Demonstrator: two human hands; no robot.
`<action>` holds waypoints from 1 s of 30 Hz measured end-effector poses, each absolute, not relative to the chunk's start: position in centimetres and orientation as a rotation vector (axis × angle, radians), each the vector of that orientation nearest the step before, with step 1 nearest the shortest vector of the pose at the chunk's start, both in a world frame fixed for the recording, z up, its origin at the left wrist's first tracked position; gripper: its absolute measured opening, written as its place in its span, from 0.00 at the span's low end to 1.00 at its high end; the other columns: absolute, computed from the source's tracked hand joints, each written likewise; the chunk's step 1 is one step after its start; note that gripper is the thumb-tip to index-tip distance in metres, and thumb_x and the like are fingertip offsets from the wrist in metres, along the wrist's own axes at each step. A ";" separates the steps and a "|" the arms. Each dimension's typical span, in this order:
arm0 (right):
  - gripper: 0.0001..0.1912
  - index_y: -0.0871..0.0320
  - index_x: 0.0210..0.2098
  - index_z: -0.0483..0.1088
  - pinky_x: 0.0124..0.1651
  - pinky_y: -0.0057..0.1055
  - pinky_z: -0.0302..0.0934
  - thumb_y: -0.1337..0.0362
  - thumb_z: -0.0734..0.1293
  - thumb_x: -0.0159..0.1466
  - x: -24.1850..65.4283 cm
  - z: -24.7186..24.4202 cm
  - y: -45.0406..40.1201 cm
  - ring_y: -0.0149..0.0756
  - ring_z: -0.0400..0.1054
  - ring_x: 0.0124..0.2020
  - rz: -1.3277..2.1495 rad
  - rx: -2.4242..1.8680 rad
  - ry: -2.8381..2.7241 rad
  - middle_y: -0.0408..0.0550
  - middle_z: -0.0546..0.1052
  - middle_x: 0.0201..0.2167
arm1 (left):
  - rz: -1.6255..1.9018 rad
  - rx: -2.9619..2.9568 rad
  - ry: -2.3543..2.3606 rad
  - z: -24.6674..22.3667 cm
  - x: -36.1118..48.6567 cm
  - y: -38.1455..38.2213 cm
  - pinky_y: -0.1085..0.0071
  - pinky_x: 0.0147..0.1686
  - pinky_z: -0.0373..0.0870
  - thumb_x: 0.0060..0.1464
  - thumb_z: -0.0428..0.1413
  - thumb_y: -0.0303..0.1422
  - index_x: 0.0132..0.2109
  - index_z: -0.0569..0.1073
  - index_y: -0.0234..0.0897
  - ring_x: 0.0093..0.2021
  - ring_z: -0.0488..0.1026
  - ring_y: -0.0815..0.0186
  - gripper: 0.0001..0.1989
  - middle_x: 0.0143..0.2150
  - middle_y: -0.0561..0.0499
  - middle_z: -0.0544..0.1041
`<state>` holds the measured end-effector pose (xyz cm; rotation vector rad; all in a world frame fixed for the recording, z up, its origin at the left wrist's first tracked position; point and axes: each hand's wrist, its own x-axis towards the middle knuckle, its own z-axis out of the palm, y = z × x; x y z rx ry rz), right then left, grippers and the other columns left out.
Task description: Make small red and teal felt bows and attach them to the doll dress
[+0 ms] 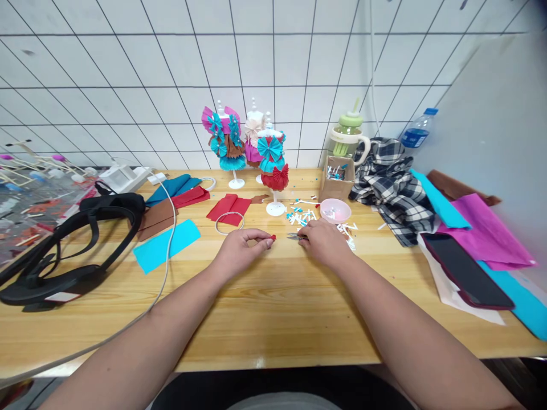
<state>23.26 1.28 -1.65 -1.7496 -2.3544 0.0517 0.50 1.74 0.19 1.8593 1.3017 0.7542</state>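
Between the thumb and forefinger of my left hand [240, 249] is a small piece of red crepe paper [273, 237]. My right hand [323, 240] is closed round small scissors [293, 236], whose metal blades point left toward the red piece without touching it. The scissor handles are hidden by my fingers. Behind my hands stands a mini dress form [274, 165] wearing turquoise and red crepe paper. Small paper scraps [301, 216] and a pink bowl [335, 211] lie just beyond my right hand. A thin white ring [229, 216] rests partly on folded red paper [236, 206].
Two more dress forms, one in pink and turquoise [225, 139], stand by the tiled wall. A black headset [102, 208] and a cable [168, 250] are at left. A cardboard box [337, 185], checked cloth [388, 176] and phone [468, 267] are at right.
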 end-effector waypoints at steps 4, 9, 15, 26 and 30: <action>0.06 0.56 0.35 0.76 0.42 0.34 0.56 0.65 0.67 0.59 23.2 -2.0 1.4 0.42 0.68 0.42 0.127 -1.851 -2.333 0.51 0.77 0.36 | 0.761 1.741 1.274 0.1 0.7 1.7 0.67 0.43 0.70 0.46 0.61 0.42 0.35 0.80 0.37 0.40 0.77 0.60 0.13 0.37 0.48 0.82; 0.08 0.54 0.38 0.75 0.39 0.33 0.55 0.64 0.69 0.57 23.0 -1.5 1.3 0.41 0.69 0.39 0.308 -1.916 -2.285 0.48 0.78 0.35 | 0.808 1.663 1.245 0.0 0.8 1.7 0.67 0.43 0.69 0.44 0.63 0.41 0.34 0.80 0.37 0.39 0.76 0.60 0.13 0.37 0.48 0.82; 0.11 0.57 0.45 0.66 0.37 0.30 0.56 0.62 0.56 0.67 20.5 -0.2 -0.6 0.39 0.69 0.38 0.253 -1.660 -1.989 0.50 0.76 0.37 | 0.885 1.361 1.147 0.2 0.5 1.7 0.72 0.30 0.65 0.42 0.65 0.40 0.31 0.80 0.36 0.29 0.71 0.67 0.12 0.28 0.49 0.79; 0.15 0.53 0.36 0.56 0.32 0.29 0.52 0.53 0.47 0.70 18.1 -1.0 -2.3 0.35 0.63 0.27 0.818 -1.398 -1.909 0.40 0.67 0.25 | 0.957 1.263 1.085 0.1 0.5 1.6 0.74 0.30 0.64 0.42 0.65 0.39 0.32 0.79 0.36 0.32 0.72 0.67 0.11 0.30 0.50 0.79; 0.14 0.53 0.38 0.57 0.30 0.28 0.50 0.53 0.48 0.70 18.0 -0.9 -2.3 0.34 0.62 0.26 0.838 -1.406 -1.933 0.40 0.66 0.25 | 0.946 1.268 1.094 0.2 0.6 1.5 0.74 0.29 0.64 0.41 0.65 0.38 0.31 0.79 0.36 0.31 0.71 0.67 0.11 0.29 0.50 0.79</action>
